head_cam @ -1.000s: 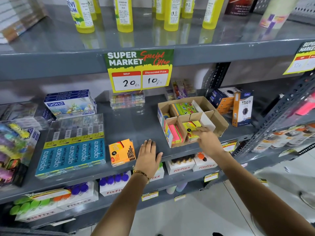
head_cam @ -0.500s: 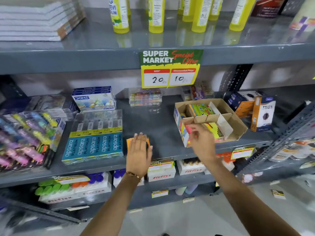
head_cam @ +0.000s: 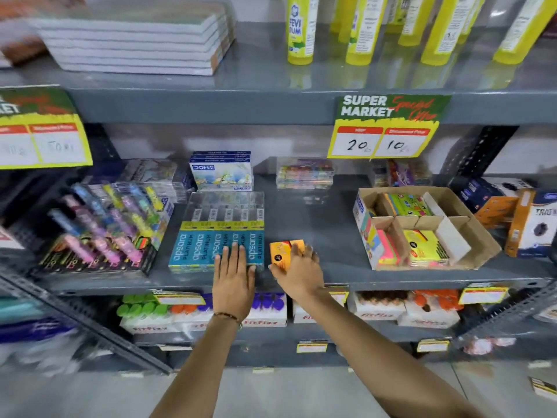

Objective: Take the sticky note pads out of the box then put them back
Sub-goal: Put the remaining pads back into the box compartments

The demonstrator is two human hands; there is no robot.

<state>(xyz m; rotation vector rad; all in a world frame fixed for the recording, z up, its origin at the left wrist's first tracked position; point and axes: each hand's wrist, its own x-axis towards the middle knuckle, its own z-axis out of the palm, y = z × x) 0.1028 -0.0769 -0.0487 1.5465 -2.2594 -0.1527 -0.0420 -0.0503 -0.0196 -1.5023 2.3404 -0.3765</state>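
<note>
Here our right hand (head_cam: 297, 274) curls its fingers (head_cam: 298, 251) around the orange sticky note pad (head_cam: 281, 251) on the grey shelf (head_cam: 316, 230) — well left of the cardboard box (head_cam: 479, 236) — while our left hand (head_cam: 233, 273) lies flat, released, on the pencil packs (head_cam: 217, 233).

Yellow glue bottles (head_cam: 299, 31) above pencil boxes (head_cam: 218, 230)

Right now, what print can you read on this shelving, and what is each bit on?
"SUPER MARKET", "20", "10": offer sign.
"FEVI GUM": yellow bottle.
"apsara PLATINUM": blue pencil packs, under the left hand.
"DOMS": white box.
"TRIO": orange box.
"fitfizz": cartons on the lower shelf.
Too blurred: left-hand sign, shelf-edge price tags, orange sticky note pad in the right hand.
</note>
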